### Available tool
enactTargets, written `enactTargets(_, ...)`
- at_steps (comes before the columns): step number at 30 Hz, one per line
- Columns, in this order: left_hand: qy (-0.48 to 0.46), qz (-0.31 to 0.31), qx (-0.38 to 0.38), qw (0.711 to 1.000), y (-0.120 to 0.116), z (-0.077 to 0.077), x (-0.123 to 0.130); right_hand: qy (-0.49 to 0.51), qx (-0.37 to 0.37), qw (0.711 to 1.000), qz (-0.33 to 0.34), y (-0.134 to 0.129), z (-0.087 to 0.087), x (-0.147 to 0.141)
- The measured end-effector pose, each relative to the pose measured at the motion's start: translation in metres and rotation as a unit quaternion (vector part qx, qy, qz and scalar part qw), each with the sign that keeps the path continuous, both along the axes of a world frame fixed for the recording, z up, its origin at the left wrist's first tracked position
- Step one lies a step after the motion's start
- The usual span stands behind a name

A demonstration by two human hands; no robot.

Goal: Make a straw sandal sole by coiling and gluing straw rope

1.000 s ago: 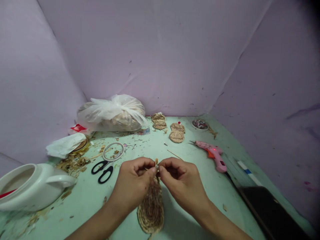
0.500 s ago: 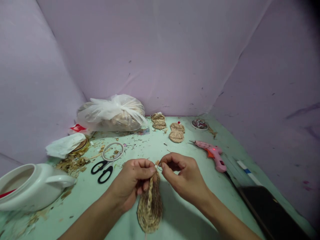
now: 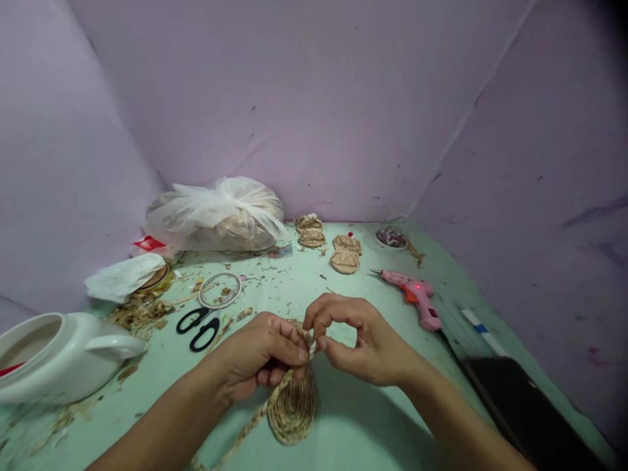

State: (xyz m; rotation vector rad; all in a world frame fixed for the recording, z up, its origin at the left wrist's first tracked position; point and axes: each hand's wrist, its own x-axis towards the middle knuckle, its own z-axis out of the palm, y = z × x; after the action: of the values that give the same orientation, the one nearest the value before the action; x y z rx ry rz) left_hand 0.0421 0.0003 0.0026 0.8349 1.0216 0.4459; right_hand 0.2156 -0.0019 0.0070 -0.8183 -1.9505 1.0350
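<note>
My left hand is closed on a coiled piece of braided straw, long and oval like a slipper sole, which hangs below the fingers. From it a loose straw braid trails down to the lower left. At the top of the piece, a small white bit shows between the two hands. My right hand touches this spot, its thumb and fingers bent in a pinch. What it grips is too small to make out.
Black-handled scissors lie by a tape roll and straw scraps. A white pot stands left, a bulging plastic bag behind. Small straw slippers lie at the back. A pink glue gun and dark phone-like slab are right.
The straw piece has turned in my left hand; its braid, earlier lying along the middle, now hangs loose to the lower left. My right hand's fingers have shifted onto the top end.
</note>
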Motion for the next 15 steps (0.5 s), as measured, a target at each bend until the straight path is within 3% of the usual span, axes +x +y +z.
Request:
enactTargets(6, -0.039, 0.08, -0.013, 0.996, 0.007, 0.001, -0.002, -0.01, 0.077, 0.996, -0.049, 0.002, -0.006, 0.002)
enactTargets(15, -0.05, 0.079, -0.008, 0.996, 0.007, 0.0, -0.005, 0.023, 0.099, 0.97, -0.22, 0.014, -0.012, 0.013)
